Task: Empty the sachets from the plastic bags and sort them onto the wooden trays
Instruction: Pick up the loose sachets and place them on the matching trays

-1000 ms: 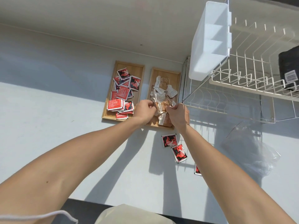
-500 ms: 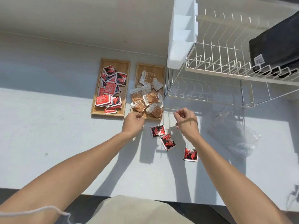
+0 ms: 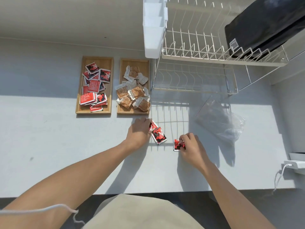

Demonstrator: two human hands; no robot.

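On the pale table (image 3: 49, 146), just in front of the two wooden trays, a person is gathering the last loose red sachets. The left hand (image 3: 138, 133) is curled over a pair of overlapping red sachets (image 3: 159, 135), fingertips touching the nearer one; whether it has a firm pinch cannot be told. The right hand (image 3: 189, 146) pinches a single red sachet (image 3: 177, 145) at its edge. To do this well, I would say each hand should slide the flat packets slightly to lift an edge, then carry all three to the left tray (image 3: 78, 103), which holds the red ones, and not the right tray (image 3: 119, 103) with its brown sachets (image 3: 133, 96). An emptied plastic bag (image 3: 221, 119) lies crumpled well to the right, below the wire dish rack (image 3: 198, 55). Compared with half a second ago, both hands have dropped from hovering near the brown tray onto the loose red packets, which lie where they were.
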